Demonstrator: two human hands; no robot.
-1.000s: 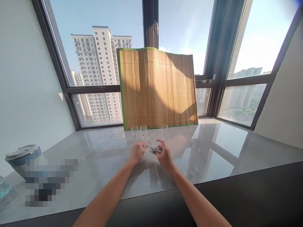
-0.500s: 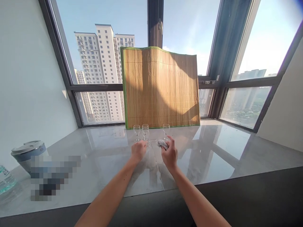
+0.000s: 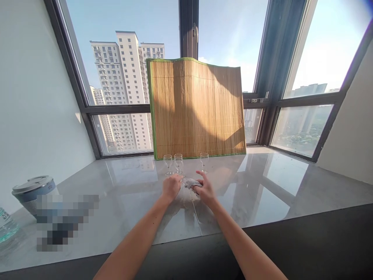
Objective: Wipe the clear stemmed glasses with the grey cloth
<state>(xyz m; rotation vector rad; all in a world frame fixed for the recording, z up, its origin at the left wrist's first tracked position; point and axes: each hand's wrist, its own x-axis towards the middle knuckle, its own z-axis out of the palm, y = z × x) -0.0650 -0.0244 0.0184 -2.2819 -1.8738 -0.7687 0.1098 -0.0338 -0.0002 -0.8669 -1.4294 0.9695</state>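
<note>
My left hand (image 3: 171,187) is closed, with fingers curled round a small clear stemmed glass (image 3: 182,179) that is mostly hidden behind them. In my right hand (image 3: 205,190) is a crumpled grey-white cloth (image 3: 192,183), pinched between fingers and thumb with the index finger raised. The cloth meets or nearly meets the glass at my left fingertips. Just beyond stand more stemmed glasses: one (image 3: 168,163) at the left, one (image 3: 178,161) beside it, partly overlapped, and one (image 3: 204,161) farther right, all upright.
A bamboo mat (image 3: 198,109) with green edging leans against the window. The glossy grey sill (image 3: 122,210) has a front edge near my forearms. On the left stand a lidded cup (image 3: 33,190), a clear bottle (image 3: 7,225) and a blurred-out thing (image 3: 65,221).
My right hand has moved the cloth left, toward my left hand, and the cloth spreads wider now. My left hand has stayed about where it was. The standing glasses have not moved.
</note>
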